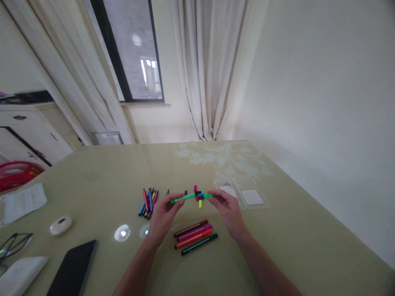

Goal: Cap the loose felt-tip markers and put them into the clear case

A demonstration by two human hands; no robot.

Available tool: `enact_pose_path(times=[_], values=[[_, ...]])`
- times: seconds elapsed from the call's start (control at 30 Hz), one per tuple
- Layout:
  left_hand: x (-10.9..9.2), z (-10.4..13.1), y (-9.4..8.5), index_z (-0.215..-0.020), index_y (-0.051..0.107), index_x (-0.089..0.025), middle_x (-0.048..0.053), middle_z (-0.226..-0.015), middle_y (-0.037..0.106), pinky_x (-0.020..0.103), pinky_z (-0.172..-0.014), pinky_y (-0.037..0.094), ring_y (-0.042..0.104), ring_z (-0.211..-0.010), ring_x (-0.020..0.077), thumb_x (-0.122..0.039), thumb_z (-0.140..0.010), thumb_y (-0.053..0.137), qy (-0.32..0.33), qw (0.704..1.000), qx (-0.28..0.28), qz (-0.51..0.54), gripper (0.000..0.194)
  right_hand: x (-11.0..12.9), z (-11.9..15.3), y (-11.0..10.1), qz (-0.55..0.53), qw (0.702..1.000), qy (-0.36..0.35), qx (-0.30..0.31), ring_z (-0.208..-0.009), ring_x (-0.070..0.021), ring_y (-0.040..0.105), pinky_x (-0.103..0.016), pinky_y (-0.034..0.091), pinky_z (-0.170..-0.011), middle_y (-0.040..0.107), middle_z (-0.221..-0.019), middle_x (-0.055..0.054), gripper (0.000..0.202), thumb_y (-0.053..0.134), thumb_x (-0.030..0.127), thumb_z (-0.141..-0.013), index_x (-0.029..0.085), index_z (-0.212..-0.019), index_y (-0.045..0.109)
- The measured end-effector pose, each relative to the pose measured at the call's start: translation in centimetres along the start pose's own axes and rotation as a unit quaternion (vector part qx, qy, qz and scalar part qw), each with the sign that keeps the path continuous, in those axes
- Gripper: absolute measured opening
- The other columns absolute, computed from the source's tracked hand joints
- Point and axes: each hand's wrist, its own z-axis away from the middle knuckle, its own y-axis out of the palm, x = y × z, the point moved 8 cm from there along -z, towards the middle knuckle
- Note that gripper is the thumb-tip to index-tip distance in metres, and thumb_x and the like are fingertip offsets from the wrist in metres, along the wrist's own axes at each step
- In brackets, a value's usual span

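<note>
My left hand [162, 213] grips a bright green marker [185, 198] by its barrel, its dark tip end pointing right. In my right hand [228, 209] a small green cap [207, 195] is pinched, close to the marker's tip but apart from it. Loose caps lie behind and beneath: a pink one [195, 188], a blue one [200, 196] and a yellow one [200, 204]. Left of my left hand is a pile of uncapped markers [149, 203]. Between my wrists several capped markers lie in a row, a dark green one [199, 244] nearest me.
An open clear plastic case [245, 196] lies behind my right hand. To the left are a black phone or tablet [73, 269], a white oval object [61, 225], a white box [22, 273], glasses [15, 242] and a pale packet [26, 201]. A wall borders the table's right side.
</note>
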Motion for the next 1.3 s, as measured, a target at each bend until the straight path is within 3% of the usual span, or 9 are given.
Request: enact_pose_path(times=[0.43, 0.73, 0.97, 1.3], values=[[-0.1, 0.1, 0.4, -0.095, 0.078, -0.018, 0.005, -0.086, 0.078, 0.024, -0.068, 0.056, 0.07, -0.077, 0.0171, -0.044, -0.077, 0.084, -0.004, 1.0, 0.016, 0.015, 0.032, 0.1, 0.2, 0.1, 0.014, 1.0, -0.022, 0.008, -0.094, -0.0231, 0.074, -0.037, 0.059, -0.089, 0.079, -0.099, -0.006, 0.023, 0.082, 0.037, -0.084, 0.022, -0.102, 0.08], [-0.3, 0.3, 0.9, -0.094, 0.082, -0.019, 0.006, -0.082, 0.08, 0.023, -0.063, 0.056, 0.072, -0.072, 0.0173, -0.041, -0.077, 0.083, -0.003, 0.999, 0.032, -0.012, 0.028, 0.9, 0.6, 1.0, 0.097, 0.992, -0.059, 0.052, -0.094, -0.0231, 0.072, -0.035, 0.058, -0.085, 0.078, -0.099, -0.007, 0.02, 0.076, 0.036, -0.088, 0.024, -0.103, 0.082], [-0.3, 0.6, 1.0, -0.092, 0.083, -0.018, 0.007, -0.078, 0.081, 0.026, -0.065, 0.06, 0.075, -0.071, 0.02, -0.036, -0.074, 0.083, -0.031, 0.999, 0.019, -0.003, 0.026, 0.2, 0.7, 0.8, 0.094, 0.993, -0.057, 0.048, -0.074, -0.0191, 0.07, -0.031, 0.058, -0.07, 0.075, -0.087, -0.005, 0.02, 0.076, 0.038, -0.087, 0.023, -0.098, 0.081], [0.3, 1.0, 1.4, -0.09, 0.082, -0.018, 0.007, -0.077, 0.081, 0.027, -0.065, 0.061, 0.076, -0.07, 0.0211, -0.037, -0.072, 0.084, -0.046, 0.999, 0.005, 0.012, 0.026, 0.1, 1.0, 0.8, 0.085, 0.994, -0.05, 0.051, -0.072, -0.0175, 0.069, -0.029, 0.057, -0.069, 0.073, -0.085, -0.004, 0.02, 0.076, 0.038, -0.088, 0.021, -0.097, 0.08]])
